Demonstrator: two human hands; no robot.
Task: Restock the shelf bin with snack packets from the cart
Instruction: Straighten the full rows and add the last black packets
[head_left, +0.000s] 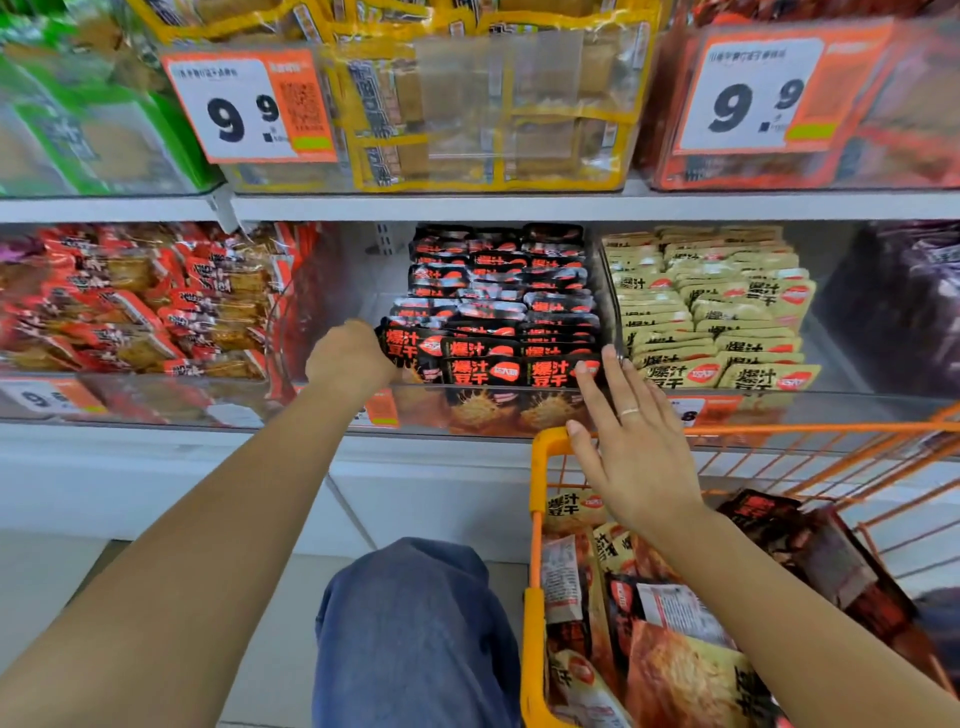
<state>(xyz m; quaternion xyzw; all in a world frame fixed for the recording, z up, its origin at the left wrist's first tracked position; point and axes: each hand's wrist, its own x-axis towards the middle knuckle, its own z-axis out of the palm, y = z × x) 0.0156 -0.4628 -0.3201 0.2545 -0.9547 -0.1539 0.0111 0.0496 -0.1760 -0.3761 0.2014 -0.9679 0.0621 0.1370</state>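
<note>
My left hand (349, 358) grips the leftmost black packets (410, 345) in the bin (498, 410); my right hand (631, 441) is open, fingertips on the row's right end. I should squeeze the row square and upright. Glossy, flat, slippery pouches. More wait in the cart (540, 467) below my right palm.

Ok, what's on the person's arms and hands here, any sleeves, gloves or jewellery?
Both forearms are bare, with no sleeves or gloves showing. The right hand wears a thin pale ring on one of its fingers. The left hand shows no jewellery from this angle.
</note>
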